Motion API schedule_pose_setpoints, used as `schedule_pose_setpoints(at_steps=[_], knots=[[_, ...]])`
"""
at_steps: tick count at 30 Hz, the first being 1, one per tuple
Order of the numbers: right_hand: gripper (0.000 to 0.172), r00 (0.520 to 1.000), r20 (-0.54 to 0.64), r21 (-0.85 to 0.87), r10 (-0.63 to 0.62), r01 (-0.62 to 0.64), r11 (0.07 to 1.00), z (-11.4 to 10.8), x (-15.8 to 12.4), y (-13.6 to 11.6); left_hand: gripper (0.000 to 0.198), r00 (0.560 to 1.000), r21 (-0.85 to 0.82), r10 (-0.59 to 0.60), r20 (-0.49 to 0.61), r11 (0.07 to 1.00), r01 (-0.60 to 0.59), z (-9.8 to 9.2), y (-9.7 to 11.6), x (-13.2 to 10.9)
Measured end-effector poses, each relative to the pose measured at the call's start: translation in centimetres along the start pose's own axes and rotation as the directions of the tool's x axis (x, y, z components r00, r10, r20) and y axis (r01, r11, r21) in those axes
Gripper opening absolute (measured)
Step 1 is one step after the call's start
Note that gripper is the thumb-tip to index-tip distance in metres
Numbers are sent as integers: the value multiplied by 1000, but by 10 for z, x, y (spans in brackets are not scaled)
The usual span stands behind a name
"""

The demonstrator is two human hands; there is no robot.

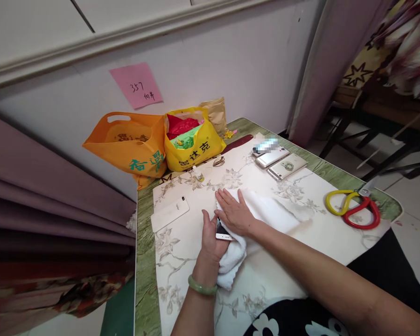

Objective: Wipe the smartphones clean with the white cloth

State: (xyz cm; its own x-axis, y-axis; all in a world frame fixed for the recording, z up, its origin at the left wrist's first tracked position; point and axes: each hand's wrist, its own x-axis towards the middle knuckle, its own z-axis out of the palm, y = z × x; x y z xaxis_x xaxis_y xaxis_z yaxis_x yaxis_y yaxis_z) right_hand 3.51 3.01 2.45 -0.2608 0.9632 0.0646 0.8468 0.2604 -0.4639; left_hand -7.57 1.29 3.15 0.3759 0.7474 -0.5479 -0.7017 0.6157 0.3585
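A white smartphone with a dark screen lies partly covered by a white towel. My left hand holds the phone by its edge, thumb raised on the near left side; its other fingers are hidden under phone and towel. My right hand lies flat on the towel, pressing it over the upper part of the phone, with fingers stretched out. One end of the towel hangs below the phone; the rest spreads to the right on the floral tablecloth.
Left lies a white phone; a small bottle and glasses lie behind. Several phones are at the back right, scissors at the right edge. Orange and yellow bags stand against the wall.
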Motion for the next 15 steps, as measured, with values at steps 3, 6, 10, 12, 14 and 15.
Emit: schedule_pose_setpoints(at_steps=[3,6,10,12,14,15], knots=[[62,997,-58,-56,58,-61,997,1,-10,8,57,999,3,22,29,1000,-23,2,0,-2],[63,990,-117,-114,72,-86,990,7,-28,11,62,997,-6,8,79,1000,-7,2,0,-2],[65,988,-151,-156,31,-54,986,15,-57,2,64,997,15,19,68,1000,-20,-2,2,0],[67,990,-142,-151,-20,-2,989,17,-68,-9,63,999,49,32,18,998,-33,-6,1,1],[69,989,-115,-121,-90,76,990,17,-75,-19,59,996,92,45,-72,995,-38,-9,0,1],[70,987,-97,-98,-127,117,988,16,-75,-24,56,991,107,58,-119,993,-46,-10,0,2]])
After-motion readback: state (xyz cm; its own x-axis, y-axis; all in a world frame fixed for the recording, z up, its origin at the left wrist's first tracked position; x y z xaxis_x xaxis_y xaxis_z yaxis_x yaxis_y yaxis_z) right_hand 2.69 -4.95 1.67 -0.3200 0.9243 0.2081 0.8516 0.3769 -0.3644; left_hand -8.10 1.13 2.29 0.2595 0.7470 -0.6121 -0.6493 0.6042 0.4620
